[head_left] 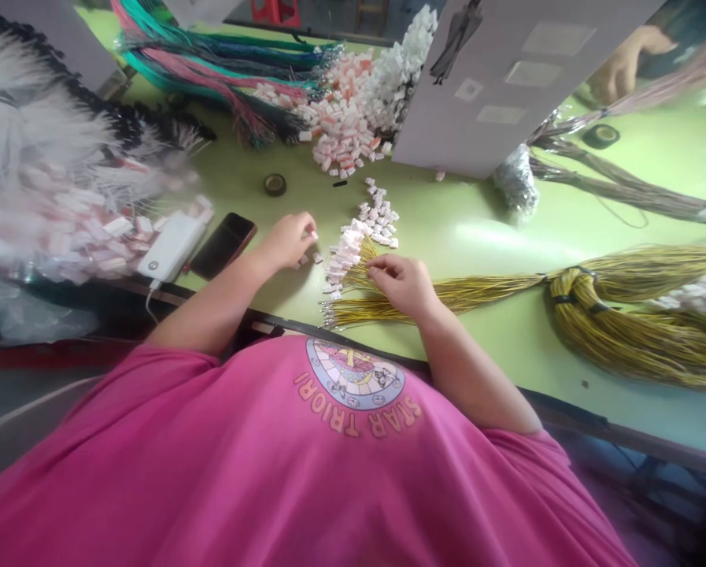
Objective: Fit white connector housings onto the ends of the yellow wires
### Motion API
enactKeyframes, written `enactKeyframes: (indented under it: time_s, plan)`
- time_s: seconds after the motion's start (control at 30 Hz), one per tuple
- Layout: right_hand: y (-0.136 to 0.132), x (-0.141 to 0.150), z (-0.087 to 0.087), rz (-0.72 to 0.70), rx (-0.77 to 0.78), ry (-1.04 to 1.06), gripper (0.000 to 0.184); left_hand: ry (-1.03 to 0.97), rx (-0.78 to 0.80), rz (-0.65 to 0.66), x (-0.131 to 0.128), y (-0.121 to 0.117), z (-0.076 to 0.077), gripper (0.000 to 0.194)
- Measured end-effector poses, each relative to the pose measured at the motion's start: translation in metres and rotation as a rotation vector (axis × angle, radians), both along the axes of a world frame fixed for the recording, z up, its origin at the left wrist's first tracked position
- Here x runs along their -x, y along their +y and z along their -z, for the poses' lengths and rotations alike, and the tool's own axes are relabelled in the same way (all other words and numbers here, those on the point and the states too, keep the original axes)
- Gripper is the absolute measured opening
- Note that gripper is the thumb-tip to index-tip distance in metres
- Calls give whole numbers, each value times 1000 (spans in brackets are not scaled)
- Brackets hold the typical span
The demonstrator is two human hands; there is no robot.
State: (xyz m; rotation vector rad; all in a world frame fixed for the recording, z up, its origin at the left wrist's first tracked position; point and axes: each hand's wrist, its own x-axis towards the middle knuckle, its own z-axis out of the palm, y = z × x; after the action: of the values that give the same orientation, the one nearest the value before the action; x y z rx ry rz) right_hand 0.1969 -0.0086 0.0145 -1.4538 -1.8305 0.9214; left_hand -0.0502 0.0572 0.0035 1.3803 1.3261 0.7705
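My left hand (pixel 289 240) is closed in a pinch, with a small white plastic connector (pixel 313 235) at its fingertips. A few loose connectors (pixel 318 257) lie on the table just under it. My right hand (pixel 407 285) pinches thin yellow wire (pixel 369 264) between thumb and fingers, above a bundle of yellow wires (pixel 476 290). Some of these wires end in a row of white connectors (pixel 345 250) between my hands. The others, nearest me, end in bare metal tips (pixel 329 313). Beyond the row lies a small heap of white connectors (pixel 378 216).
Left of my arm are a dark phone (pixel 223 246) and a white power bank (pixel 172 244) with a cable. A tape roll (pixel 275 185) lies ahead. A grey upright panel (pixel 464 94) stands behind; another person's hand (pixel 627 67) shows beyond it. Coiled yellow wires (pixel 589 315) lie right.
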Motion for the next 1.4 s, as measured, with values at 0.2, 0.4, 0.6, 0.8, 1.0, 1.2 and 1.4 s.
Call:
enactKeyframes:
  time_s: [0.2,0.4,0.6,0.8,1.0,1.2,1.4]
  plan:
    - [-5,5,0,22,-126,-14,19,-262,62,218,-45,-39,-17,14]
    - [-10,7,1,23,-284,-150,20,-356,145,182,-53,-45,-11,19]
    - [-8,7,2,-57,-269,-307,23,-314,136,180,-54,-44,-14,15]
    - [-4,4,0,-147,-151,-271,25,-178,30,185,-54,-44,-11,19]
    - [-2,3,-2,-136,-83,-151,24,-196,5,134,-53,-46,-13,24]
    - [-5,9,5,-130,-110,-143,23,-191,-20,243,-54,-49,-7,25]
    - [-3,10,15,-103,-163,-258,25,-18,-115,280,-57,-42,-7,24]
